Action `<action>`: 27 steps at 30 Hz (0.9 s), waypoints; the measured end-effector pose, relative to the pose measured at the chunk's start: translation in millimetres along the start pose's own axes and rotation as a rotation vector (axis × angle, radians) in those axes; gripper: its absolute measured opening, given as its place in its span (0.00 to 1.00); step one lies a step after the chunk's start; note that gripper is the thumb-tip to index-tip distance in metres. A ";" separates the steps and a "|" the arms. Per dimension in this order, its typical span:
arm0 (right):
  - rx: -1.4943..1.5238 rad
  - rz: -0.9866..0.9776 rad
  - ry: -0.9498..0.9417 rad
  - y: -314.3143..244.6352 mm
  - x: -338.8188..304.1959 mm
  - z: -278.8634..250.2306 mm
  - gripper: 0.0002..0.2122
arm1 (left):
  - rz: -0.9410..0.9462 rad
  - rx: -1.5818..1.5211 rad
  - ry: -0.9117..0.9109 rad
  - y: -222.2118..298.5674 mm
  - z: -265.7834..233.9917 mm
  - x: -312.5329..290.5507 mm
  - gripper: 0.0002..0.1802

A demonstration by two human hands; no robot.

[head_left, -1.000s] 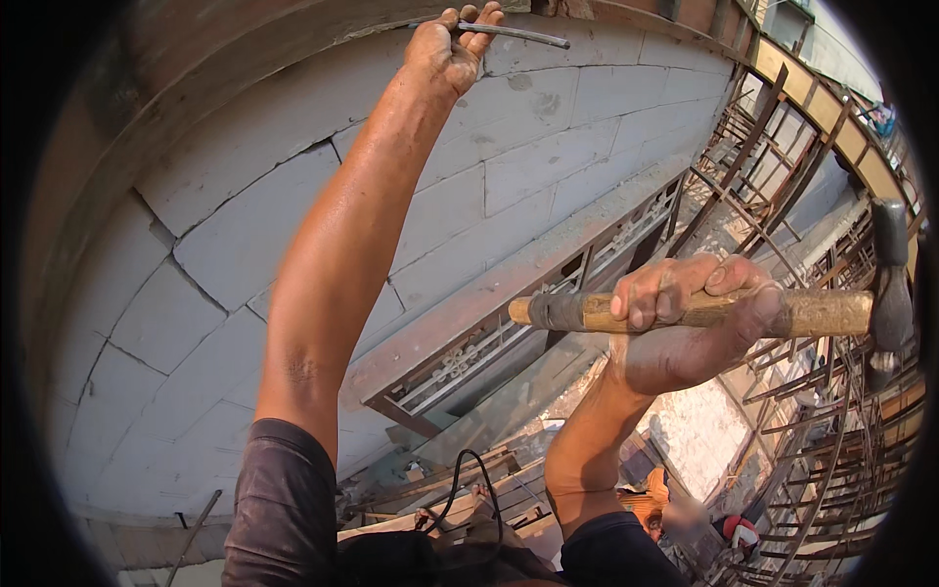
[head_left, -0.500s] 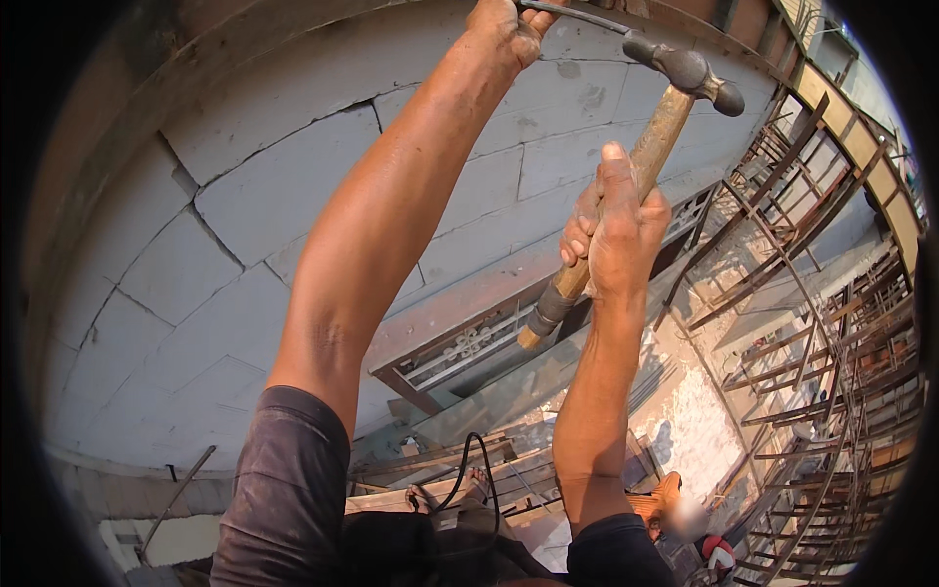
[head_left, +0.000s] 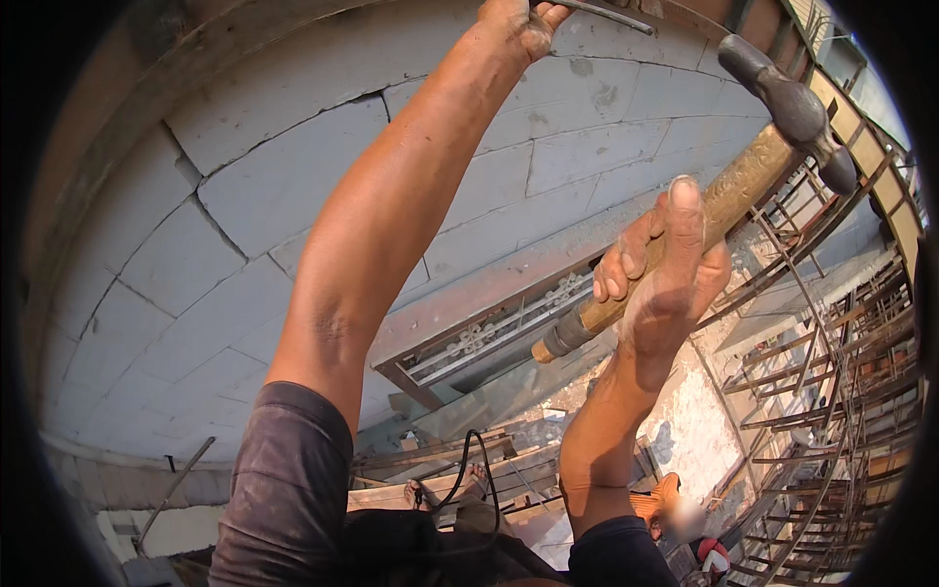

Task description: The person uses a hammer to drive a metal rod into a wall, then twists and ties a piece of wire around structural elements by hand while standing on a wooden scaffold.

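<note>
My right hand [head_left: 677,264] is closed around the wooden handle of a ball-peen hammer [head_left: 751,178], thumb lying along the handle. Dark tape wraps the handle near its lower end. The rounded metal head is up and to the right, apart from the rod. At the top edge, my left hand [head_left: 528,27] grips a thin dark metal rod [head_left: 614,16], whose free end points right toward the hammer. Part of that hand and the rod's other end are cut off by the picture's edge. Behind both arms stands a wall of pale grey blocks [head_left: 342,166].
A concrete beam [head_left: 108,166] runs above the blocks. Below the wall sits a framed opening with a metal grille [head_left: 479,338]. Wooden planks [head_left: 479,452] lie under my feet. Scaffolding [head_left: 841,391] fills the right, and a person in orange [head_left: 650,504] is far below.
The hammer has swung away from the rod's end, to the right and closer to me, with my right hand. My left hand stays nearly in place on the rod.
</note>
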State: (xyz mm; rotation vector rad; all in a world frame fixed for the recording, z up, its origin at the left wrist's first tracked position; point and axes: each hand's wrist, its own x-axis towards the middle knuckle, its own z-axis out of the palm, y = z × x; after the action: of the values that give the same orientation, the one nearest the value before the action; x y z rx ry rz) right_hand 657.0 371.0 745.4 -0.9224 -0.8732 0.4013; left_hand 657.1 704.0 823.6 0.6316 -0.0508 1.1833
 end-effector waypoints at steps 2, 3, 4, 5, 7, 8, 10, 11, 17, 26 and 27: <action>0.332 -0.206 -0.023 -9.7 0.2 -26.0 0.19 | -0.056 -0.047 -0.018 -4.9 14.6 -1.2 0.14; 0.604 -0.240 -0.239 -12.5 8.8 -32.1 0.19 | -0.110 -0.083 -0.030 -8.3 18.1 -1.9 0.14; 0.594 -0.302 0.042 -5.8 8.3 -29.0 0.21 | -0.117 -0.087 -0.032 -12.0 20.1 -3.7 0.14; 0.429 -0.189 0.100 4.9 15.8 -20.7 0.21 | -0.080 -0.070 -0.023 -17.2 22.2 -5.7 0.14; -0.020 0.218 -0.062 27.3 34.8 2.1 0.18 | -0.053 -0.050 -0.019 -17.6 16.9 -5.1 0.14; -0.015 0.213 -0.047 28.5 25.8 -1.3 0.18 | -0.028 0.001 -0.005 -4.9 3.9 -5.3 0.15; -0.052 0.111 -0.049 26.0 12.7 -8.1 0.18 | 0.006 0.023 -0.021 11.7 -2.9 -0.1 0.15; 0.036 0.013 0.069 14.7 5.7 -14.4 0.19 | -0.006 0.032 -0.025 11.1 -7.0 -4.5 0.15; 0.261 -0.292 0.350 18.5 28.0 5.5 0.18 | -0.017 -0.001 -0.065 -2.9 -0.7 5.9 0.15; 0.601 -0.312 0.138 16.0 17.7 -37.3 0.16 | -0.067 0.025 -0.105 0.9 2.2 3.4 0.17; 0.509 -0.331 0.264 13.5 21.9 -10.9 0.16 | -0.063 0.033 -0.091 -5.8 4.7 2.4 0.17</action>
State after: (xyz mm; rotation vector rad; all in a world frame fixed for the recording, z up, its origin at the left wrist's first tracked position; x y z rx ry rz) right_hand 679.6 386.9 741.5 -0.3409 -0.6226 0.1928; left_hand 664.5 702.4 825.8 0.7111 -0.0884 1.0956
